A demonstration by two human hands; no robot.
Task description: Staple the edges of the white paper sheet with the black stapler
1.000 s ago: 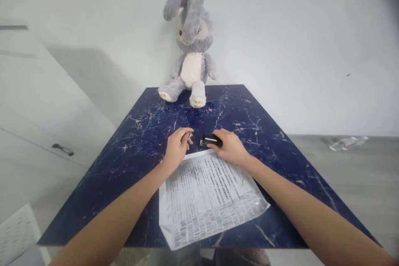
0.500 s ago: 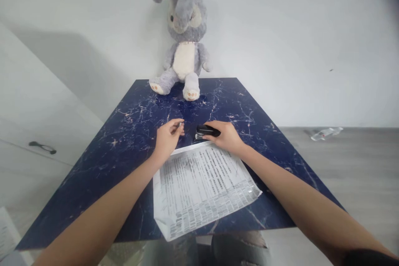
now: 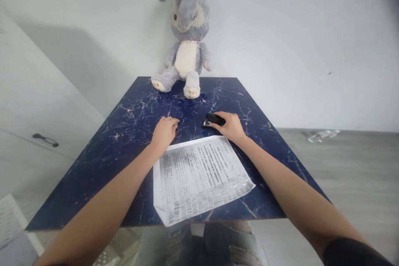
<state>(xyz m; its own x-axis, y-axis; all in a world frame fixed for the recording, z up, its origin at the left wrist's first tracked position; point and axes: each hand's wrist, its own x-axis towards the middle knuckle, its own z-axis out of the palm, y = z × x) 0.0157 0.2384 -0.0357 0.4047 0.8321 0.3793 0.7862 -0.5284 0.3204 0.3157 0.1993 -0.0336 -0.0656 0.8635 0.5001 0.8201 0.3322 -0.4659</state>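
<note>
My right hand [image 3: 230, 128] is closed over a small black stapler [image 3: 213, 119] that rests on the dark blue marbled table [image 3: 131, 133], just beyond the top right corner of a printed paper sheet [image 3: 199, 176]. My left hand [image 3: 163, 132] sits knuckles up on the table at the sheet's top left corner. Its fingers are curled down with the tips on the tabletop, and whatever is under them is hidden. The two hands are about a hand's width apart.
A grey plush rabbit [image 3: 187, 37] sits at the table's far edge against the white wall. A white cabinet with a dark handle [image 3: 45, 140] stands to the left. A clear plastic bottle [image 3: 321, 135] lies on the grey floor to the right.
My left hand, which pinched a small silvery piece, has lowered its fingers onto the table. My right hand and the stapler have shifted slightly right and farther from the sheet.
</note>
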